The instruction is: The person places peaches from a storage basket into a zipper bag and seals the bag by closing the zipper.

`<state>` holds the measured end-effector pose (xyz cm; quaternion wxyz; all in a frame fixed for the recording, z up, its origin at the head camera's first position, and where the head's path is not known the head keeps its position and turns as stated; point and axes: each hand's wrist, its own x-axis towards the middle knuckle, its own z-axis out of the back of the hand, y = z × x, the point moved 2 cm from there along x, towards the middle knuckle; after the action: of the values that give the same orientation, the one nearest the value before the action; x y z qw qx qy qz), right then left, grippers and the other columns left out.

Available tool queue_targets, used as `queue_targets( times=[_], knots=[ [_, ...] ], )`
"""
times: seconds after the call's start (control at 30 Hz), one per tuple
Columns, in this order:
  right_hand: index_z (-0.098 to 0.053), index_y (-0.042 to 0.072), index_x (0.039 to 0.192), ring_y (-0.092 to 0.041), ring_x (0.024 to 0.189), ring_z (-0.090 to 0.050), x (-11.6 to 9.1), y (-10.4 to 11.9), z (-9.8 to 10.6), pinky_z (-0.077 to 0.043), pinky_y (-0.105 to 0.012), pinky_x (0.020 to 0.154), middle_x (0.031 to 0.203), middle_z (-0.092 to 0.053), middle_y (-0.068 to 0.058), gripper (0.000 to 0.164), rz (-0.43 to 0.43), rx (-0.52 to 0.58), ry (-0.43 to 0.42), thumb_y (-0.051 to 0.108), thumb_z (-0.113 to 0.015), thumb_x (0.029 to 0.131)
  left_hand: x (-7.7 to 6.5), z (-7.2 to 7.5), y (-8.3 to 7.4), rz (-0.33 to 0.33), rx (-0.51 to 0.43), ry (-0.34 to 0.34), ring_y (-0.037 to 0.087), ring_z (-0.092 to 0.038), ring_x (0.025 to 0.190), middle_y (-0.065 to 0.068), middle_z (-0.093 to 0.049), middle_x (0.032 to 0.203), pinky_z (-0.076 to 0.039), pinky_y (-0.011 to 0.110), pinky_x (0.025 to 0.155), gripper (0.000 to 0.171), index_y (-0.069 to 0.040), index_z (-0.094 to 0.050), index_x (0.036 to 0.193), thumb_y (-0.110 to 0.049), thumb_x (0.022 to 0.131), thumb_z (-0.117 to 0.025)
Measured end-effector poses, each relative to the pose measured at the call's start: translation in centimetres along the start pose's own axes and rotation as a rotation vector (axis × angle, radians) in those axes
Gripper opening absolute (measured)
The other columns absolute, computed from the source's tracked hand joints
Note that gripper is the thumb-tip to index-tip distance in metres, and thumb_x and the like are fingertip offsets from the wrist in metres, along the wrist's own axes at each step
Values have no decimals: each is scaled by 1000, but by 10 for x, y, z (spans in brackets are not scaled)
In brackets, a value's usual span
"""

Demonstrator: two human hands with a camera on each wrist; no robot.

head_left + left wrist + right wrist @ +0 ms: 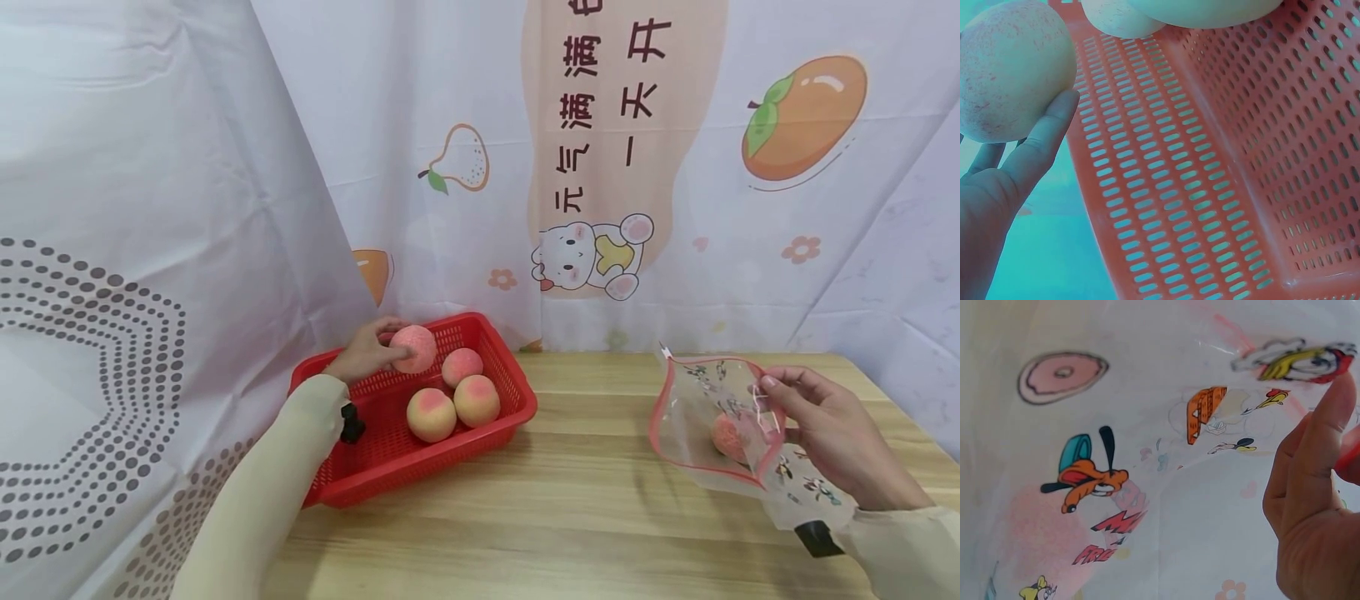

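Note:
My left hand [369,354] holds a pink peach [413,348] between thumb and fingers, over the far left part of a red plastic basket [420,467]. In the left wrist view the fingers wrap the side of that peach [1016,69]. Three more peaches, one of them this yellow-pink peach [432,415], sit in the basket's right half. On the right, my right hand [832,425] pinches the red-edged mouth of a clear zip bag [686,417] printed with cartoon figures. The bag's mouth gapes, and one peach [729,437] shows inside it.
A wooden table [570,500] lies under the basket and bag. Behind it hangs a white printed curtain [465,67], and another dotted cloth [112,208] stands close on the left. A dark wrist strap piece [819,538] shows at the right sleeve.

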<state>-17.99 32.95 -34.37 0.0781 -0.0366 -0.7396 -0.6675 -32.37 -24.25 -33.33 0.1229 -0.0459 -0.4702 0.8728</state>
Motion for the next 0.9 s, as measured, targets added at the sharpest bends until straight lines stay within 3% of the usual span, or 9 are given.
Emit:
queue_targets(
  times=[0.57, 0.9],
  knots=[
    [-66, 17, 103, -6, 82, -62, 1, -1, 0, -53, -25, 59, 94, -68, 6, 23, 5, 12, 1, 3, -48, 105, -1, -5, -19, -28, -1, 22, 34, -59, 114, 17, -58, 134, -58, 38, 80, 56, -8, -50, 141, -18, 91, -73],
    [-66, 17, 103, -5, 82, -62, 0, -1, 0, -53, -25, 58, 94, -68, 7, 23, -7, 2, -2, 4, -48, 105, -3, -10, -27, -65, -23, 42, 36, -58, 118, 20, -57, 136, -58, 46, 83, 56, -6, -49, 142, -14, 92, -72]
  ],
)
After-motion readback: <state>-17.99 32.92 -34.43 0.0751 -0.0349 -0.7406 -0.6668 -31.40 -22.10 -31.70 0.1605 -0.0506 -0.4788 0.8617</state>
